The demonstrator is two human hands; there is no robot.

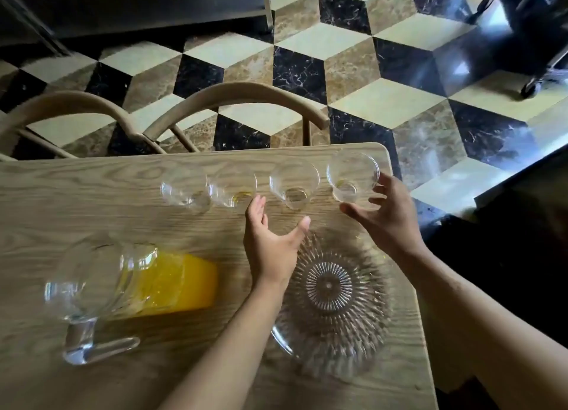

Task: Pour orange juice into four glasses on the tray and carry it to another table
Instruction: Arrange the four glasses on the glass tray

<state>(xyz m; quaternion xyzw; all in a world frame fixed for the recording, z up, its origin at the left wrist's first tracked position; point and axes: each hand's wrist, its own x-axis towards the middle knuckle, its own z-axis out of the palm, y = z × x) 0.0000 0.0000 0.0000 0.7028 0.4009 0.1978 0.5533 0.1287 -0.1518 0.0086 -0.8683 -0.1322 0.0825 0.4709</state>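
Several clear glasses stand in a row along the far edge of the wooden table. My right hand wraps around the rightmost glass, thumb and fingers on its sides. My left hand is open, fingers spread, just in front of the third glass, not touching it. The two left glasses stand free. A round ribbed glass tray lies empty near me on the right. A glass pitcher with orange juice stands at the left, handle toward me.
Two curved wooden chair backs stand beyond the table's far edge. The floor is patterned marble tile. A dark wheeled object is at the upper right, and a dark surface lies right of the table.
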